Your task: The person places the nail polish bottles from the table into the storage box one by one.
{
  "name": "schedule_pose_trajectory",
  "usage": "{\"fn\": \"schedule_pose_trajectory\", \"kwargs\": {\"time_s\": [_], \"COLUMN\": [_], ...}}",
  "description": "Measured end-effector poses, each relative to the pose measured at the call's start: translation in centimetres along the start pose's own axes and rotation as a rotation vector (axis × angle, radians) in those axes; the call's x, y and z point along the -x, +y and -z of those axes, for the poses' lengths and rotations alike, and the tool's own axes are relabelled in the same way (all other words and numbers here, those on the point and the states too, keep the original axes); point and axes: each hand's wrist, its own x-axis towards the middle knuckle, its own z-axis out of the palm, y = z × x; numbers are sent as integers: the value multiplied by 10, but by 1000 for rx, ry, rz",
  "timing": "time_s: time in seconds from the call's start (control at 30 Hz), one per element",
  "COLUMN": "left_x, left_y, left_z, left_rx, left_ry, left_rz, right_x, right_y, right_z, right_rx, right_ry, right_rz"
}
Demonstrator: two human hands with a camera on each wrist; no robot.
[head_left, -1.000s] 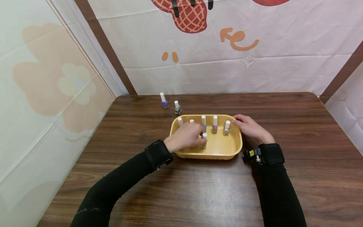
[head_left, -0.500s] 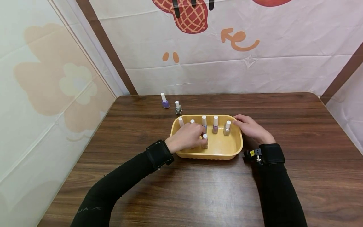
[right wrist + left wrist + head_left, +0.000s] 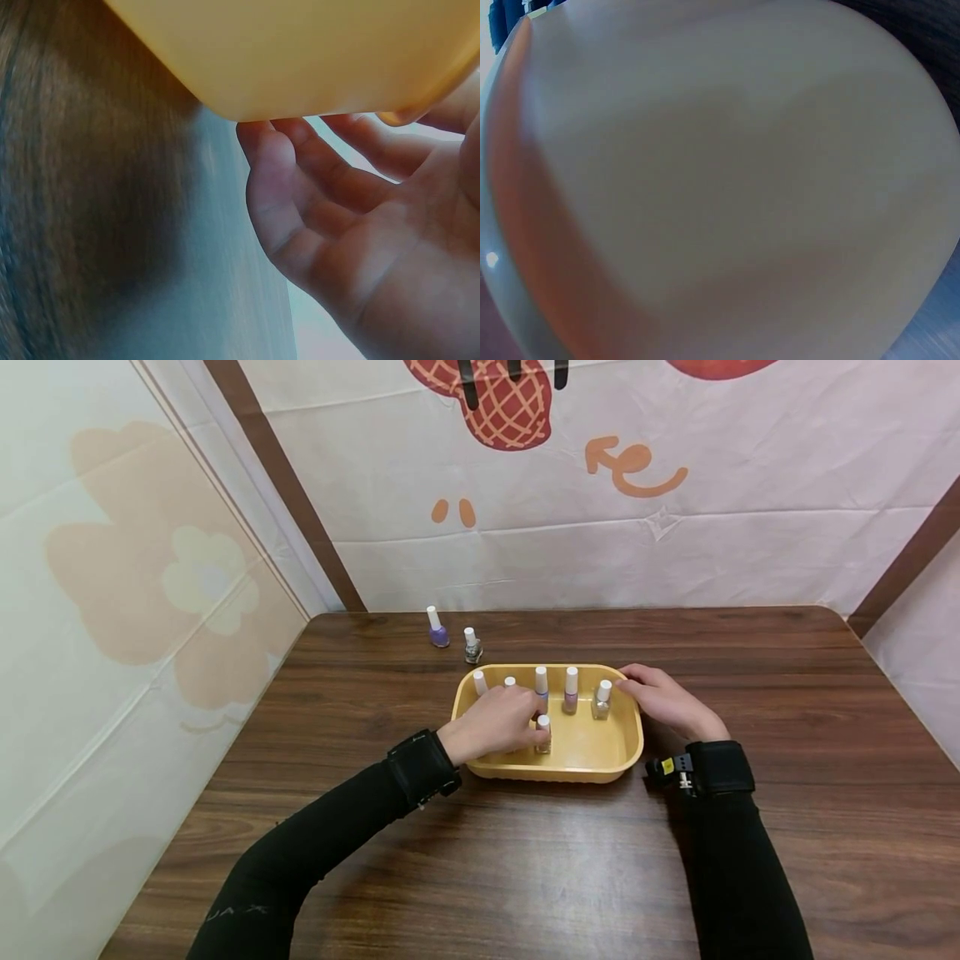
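Inside a yellow tray [image 3: 592,752], my left hand [image 3: 498,722] pinches a small white-capped nail polish bottle [image 3: 543,723] between thumb and fingers. The bottle stands upright near the tray's middle. Ahead of and around that hand are several more nail polish bottles, including a blue one [image 3: 542,681], a mauve one [image 3: 571,691] and a clear glittery one [image 3: 602,700]. My right hand [image 3: 671,702] grips the tray's right end, thumb at the rim. In the right wrist view its curled fingers [image 3: 274,176] meet the tray's outer wall [image 3: 300,60]. A pale blurred surface fills the left wrist view.
Behind the tray's left end, a purple nail polish bottle [image 3: 438,631] and a dark glittery one [image 3: 472,647] stand on the brown wooden table [image 3: 495,868]. A printed cloth backdrop [image 3: 525,560] hangs along the table's far edge.
The whole head view has shifted very slightly. Both hands keep their holds, and the tray and bottles stay essentially where they were.
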Motion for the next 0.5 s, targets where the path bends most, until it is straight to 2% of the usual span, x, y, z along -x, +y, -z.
{"fn": "schedule_pose_trajectory", "kwargs": {"time_s": [0.5], "left_x": [3], "left_y": [-1], "left_z": [7], "left_rx": [26], "left_ry": [3], "left_rz": [19], "right_x": [2], "right_y": [0], "right_z": [0], "right_rx": [-32], "right_ry": [-8], "right_rz": [15]}}
